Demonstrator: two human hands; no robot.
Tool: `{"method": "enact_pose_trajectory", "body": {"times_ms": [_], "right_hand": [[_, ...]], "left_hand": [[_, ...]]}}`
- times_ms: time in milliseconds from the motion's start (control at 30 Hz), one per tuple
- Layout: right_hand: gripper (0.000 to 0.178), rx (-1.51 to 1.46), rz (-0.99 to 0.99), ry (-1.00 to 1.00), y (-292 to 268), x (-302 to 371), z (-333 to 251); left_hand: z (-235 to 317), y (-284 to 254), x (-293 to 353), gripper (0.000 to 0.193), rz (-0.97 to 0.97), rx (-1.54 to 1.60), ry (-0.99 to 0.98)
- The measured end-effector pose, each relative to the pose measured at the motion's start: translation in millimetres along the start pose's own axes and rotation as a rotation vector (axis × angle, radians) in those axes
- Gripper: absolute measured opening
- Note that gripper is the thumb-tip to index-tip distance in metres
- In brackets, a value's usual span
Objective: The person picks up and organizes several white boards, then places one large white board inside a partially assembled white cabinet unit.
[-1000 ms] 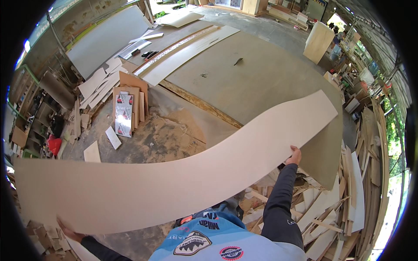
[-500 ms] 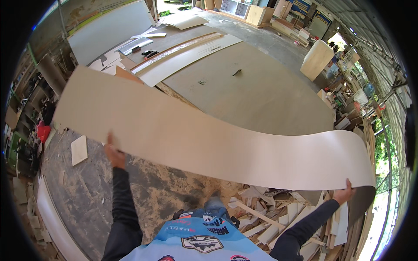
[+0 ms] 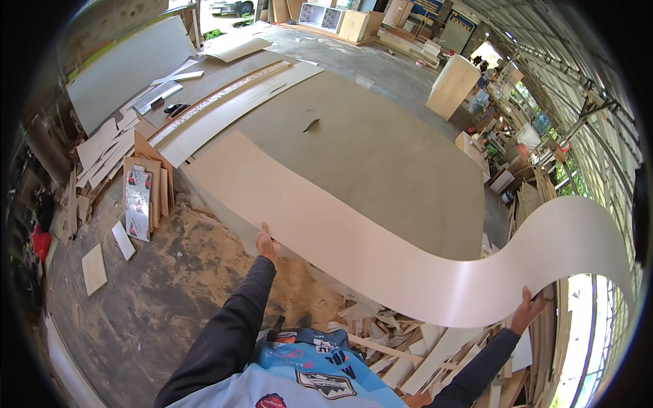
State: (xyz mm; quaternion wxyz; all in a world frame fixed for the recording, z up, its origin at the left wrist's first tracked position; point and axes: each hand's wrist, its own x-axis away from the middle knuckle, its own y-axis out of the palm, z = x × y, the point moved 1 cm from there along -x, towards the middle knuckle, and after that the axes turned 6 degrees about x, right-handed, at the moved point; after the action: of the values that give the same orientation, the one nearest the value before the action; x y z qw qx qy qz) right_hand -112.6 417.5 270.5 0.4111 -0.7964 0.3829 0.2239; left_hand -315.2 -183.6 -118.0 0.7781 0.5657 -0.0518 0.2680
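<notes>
A long, thin, flexible strip of pale laminate sheet (image 3: 354,231) stretches across in front of me, bending in a wave. My left hand (image 3: 267,243) grips its near edge left of the middle, thumb on top and fingers beneath. Toward the right, my right hand (image 3: 527,311) holds the same edge, thumb up, where the strip rises into a curl. The strip's left end lies over the near left part of a large grey-brown board worktop (image 3: 381,136); whether it touches there I cannot tell.
A white-faced strip (image 3: 238,109) and a small dark curved scrap (image 3: 311,125) lie on the worktop. Board offcuts (image 3: 163,183) lean at its left end. Scrap wood strips (image 3: 435,357) are heaped near my right side. A pale wooden box (image 3: 453,86) stands beyond.
The laminate strip's left end has moved right and onto the worktop side, while its right end has risen and curled further. My left hand has shifted right; both hands keep hold.
</notes>
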Motion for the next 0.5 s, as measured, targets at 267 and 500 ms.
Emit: {"method": "enact_pose_trajectory", "body": {"times_ms": [267,500], "right_hand": [[0.029,0.013,0.058,0.047,-2,25,59],[0.033,0.053,0.347,0.27,-23,7,89]], "left_hand": [[-13,-53,-33,0.047,0.209,-0.363,0.039],[-6,107,43,0.08,0.094,-0.633,0.308]]}}
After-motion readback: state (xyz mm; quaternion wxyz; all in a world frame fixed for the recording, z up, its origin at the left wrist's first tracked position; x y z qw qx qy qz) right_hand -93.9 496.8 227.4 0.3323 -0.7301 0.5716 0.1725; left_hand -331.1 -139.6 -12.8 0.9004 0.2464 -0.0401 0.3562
